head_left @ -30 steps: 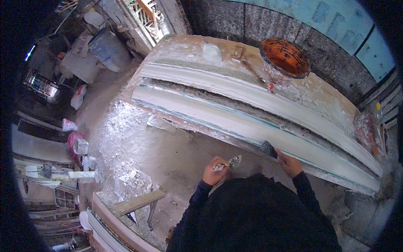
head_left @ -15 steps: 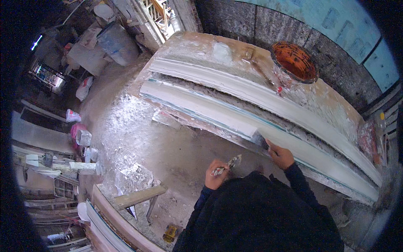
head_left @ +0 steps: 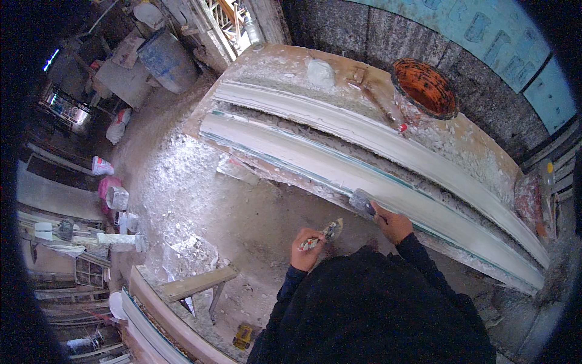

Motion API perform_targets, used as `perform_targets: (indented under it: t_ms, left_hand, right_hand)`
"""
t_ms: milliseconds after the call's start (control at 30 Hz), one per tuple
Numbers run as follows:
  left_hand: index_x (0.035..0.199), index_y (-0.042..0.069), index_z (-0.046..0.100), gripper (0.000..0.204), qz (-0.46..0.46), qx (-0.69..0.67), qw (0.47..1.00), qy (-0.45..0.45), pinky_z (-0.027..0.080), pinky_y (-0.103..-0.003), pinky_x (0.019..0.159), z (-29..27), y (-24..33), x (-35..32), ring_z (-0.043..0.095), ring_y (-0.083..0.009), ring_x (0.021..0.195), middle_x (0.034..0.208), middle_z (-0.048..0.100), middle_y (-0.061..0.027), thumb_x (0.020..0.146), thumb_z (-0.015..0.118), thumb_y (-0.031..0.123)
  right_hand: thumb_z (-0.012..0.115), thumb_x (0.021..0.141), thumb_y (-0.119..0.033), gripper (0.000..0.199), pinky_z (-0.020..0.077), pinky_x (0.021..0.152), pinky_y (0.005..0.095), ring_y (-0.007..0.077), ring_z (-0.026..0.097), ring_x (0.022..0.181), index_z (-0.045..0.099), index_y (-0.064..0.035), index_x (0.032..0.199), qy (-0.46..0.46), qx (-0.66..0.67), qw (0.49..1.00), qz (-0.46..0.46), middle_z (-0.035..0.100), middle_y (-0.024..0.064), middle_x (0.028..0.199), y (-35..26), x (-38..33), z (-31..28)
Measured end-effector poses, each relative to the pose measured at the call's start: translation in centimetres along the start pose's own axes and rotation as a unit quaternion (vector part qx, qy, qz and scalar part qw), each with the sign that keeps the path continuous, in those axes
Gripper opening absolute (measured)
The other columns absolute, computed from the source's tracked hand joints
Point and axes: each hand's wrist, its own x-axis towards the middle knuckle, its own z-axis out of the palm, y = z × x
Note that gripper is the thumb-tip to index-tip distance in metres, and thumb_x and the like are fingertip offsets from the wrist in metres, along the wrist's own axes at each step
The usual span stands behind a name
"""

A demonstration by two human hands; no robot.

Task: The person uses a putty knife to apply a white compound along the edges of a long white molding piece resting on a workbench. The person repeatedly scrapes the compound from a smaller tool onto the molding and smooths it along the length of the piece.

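My right hand [head_left: 395,225] is closed round a scraper [head_left: 360,200] with a flat grey blade. The blade lies at the near edge of a long white plaster moulding [head_left: 291,159] with thin green edge strips. My left hand [head_left: 305,247] grips a plaster-caked hand tool [head_left: 332,230], its tip pointing up and to the right. That tool hangs in front of the bench, apart from the moulding; its exact kind is unclear under the smears. A second long white moulding [head_left: 315,116] lies behind the first, with a dark gap between them.
An orange tub [head_left: 425,88] crusted with plaster stands at the bench's far side. Near it lie a white lump [head_left: 321,73] and a stick-like tool [head_left: 379,102]. Lower left are a wooden trestle [head_left: 200,284] and a yellow tool [head_left: 244,336] on the floor. A blue barrel [head_left: 167,60] stands upper left.
My right hand and the scraper have shifted left and slightly toward me, from the moulding's face to its near edge. My left hand has moved slightly left and up, still holding its tool.
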Motion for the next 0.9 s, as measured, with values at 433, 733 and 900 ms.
perform_targets:
  t_ms: [433, 733, 900]
  left_hand:
    - [0.076, 0.004, 0.057, 0.013, -0.013, -0.005, 1.000, 0.024, 0.044, -0.031, 0.073, -1.8, -0.7, -1.5, 0.057, -0.0238, 0.079, 0.080, 0.061, -0.0084, 0.067, 0.063, -0.003]
    - [0.076, 0.004, 0.058, 0.013, 0.037, 0.040, 0.999, -0.003, 0.044, -0.030, 0.071, -2.3, -0.3, -0.9, 0.057, -0.0222, 0.077, 0.081, 0.061, -0.0082, 0.067, 0.064, -0.003]
    - [0.075, 0.004, 0.057, 0.013, -0.013, 0.034, 0.999, 0.034, 0.044, -0.030, 0.070, -2.9, -0.5, -1.8, 0.057, -0.0228, 0.077, 0.080, 0.059, -0.0080, 0.066, 0.063, -0.004]
  right_hand:
    - [0.044, 0.087, -0.028, 0.046, 0.0478, 0.068, 0.0430, 0.0361, 0.059, 0.075, 0.033, -0.0335, 0.132, 0.004, -0.026, 0.999, -0.023, 0.062, 0.0158, 0.091, 1.7, -1.5, -0.1]
    - [0.045, 0.086, -0.027, 0.044, 0.0473, 0.065, 0.0427, 0.0334, 0.059, 0.072, 0.039, -0.0325, 0.129, 0.035, 0.029, 0.995, -0.085, 0.061, 0.0168, 0.081, -7.5, 5.2, 2.1]
    - [0.044, 0.086, -0.027, 0.044, 0.0473, 0.070, 0.0416, 0.0335, 0.059, 0.080, 0.038, -0.0315, 0.130, 0.064, 0.061, 0.990, -0.111, 0.061, 0.0153, 0.091, -3.8, 2.7, 1.8]
